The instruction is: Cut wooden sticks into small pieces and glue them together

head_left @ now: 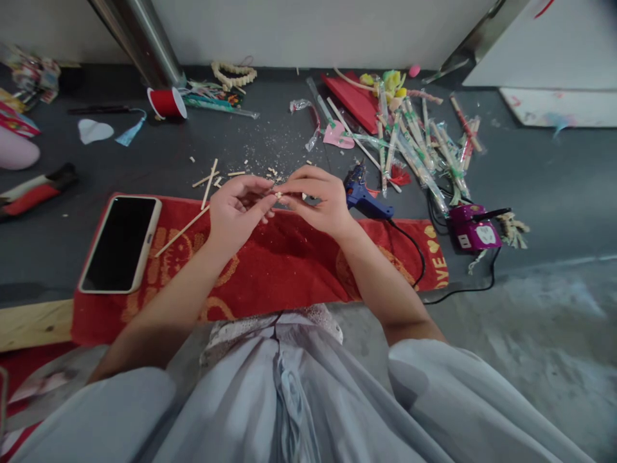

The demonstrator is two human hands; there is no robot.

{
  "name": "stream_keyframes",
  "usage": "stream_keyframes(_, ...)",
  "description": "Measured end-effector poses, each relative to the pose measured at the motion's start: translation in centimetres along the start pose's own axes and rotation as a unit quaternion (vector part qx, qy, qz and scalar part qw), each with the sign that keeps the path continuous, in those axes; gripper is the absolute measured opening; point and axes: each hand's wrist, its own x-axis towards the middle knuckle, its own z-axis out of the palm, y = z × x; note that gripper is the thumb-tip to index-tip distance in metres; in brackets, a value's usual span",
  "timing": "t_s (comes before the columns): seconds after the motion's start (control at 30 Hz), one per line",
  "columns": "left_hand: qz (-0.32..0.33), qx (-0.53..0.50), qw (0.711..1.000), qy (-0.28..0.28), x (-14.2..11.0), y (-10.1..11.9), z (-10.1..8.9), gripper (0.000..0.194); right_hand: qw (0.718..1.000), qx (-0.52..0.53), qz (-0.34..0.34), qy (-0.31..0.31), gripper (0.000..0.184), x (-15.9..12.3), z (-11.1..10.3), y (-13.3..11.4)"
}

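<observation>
My left hand [238, 209] and my right hand [315, 199] meet above the far edge of a red cloth [284, 270]. Both pinch a tiny pale wooden piece [278, 193] between thumb and fingertips. The other fingers of each hand curl loosely. Short wood bits and crumbs [270, 168] lie scattered on the dark floor just beyond the hands. A long thin wooden stick [180, 231] lies on the cloth left of my left hand.
A phone [120, 243] lies face up on the cloth's left end. A blue glue gun [366, 198] with a black cord sits right of my hands, a purple device [473, 230] farther right. Wrapped sticks [424, 151], red paper [354, 99], a red cup [166, 103] lie behind.
</observation>
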Motion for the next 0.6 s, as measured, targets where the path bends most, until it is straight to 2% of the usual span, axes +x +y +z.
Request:
stream_keyframes(0.23,-0.081,-0.087,0.993,-0.025,0.25,0.04,0.03,0.027,1.000,0.020,0.004,0.004,0.025,-0.10,0.30,-0.03)
stream_keyframes(0.6,-0.122,-0.135,0.983,-0.031,0.28,-0.15,-0.11,0.030,0.997,0.061,0.055,-0.007,0.026,-0.19,0.70,-0.21)
